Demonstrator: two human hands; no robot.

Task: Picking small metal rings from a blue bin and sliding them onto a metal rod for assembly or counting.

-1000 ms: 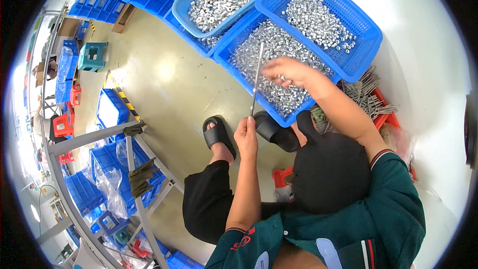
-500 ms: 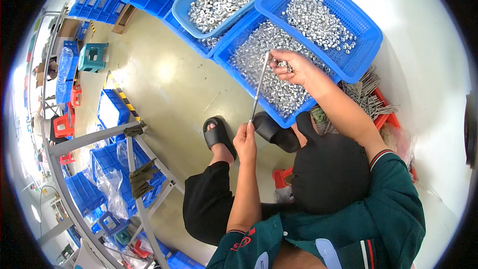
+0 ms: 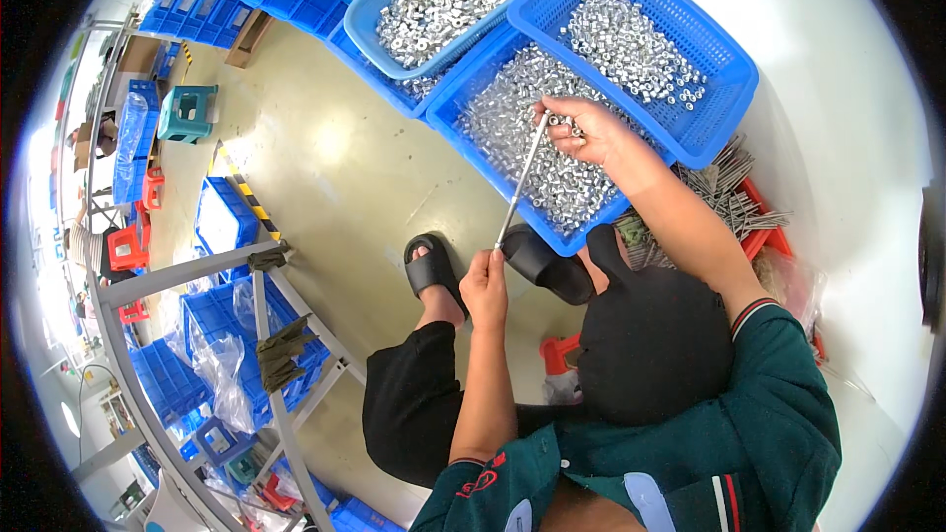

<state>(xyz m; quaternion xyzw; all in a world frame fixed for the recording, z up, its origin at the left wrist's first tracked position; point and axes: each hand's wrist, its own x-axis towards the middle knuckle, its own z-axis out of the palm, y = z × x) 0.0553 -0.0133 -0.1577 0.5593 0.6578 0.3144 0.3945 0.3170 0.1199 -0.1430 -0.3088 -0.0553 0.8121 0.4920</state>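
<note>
A thin metal rod slants between my hands over the near edge of a blue crate. My left hand is closed round its lower end. At the upper end, my right hand pinches with thumb and finger at the rod's tip. Several small silver ring-like metal pieces lie in the curled fingers of that hand. Beneath it the crate is full of similar loose pieces. Whether a piece sits on the rod under my fingertips is too small to tell.
A blue perforated basket overlaps the crate at right, and a light-blue tub stands at far left of it; both hold metal pieces. Metal rods lie in a red container beside my right forearm. A metal frame stands at left.
The rod's upper end and my right hand have shifted slightly to the right, so the rod leans a bit more. My left hand has dropped slightly, still closed on the lower end.
</note>
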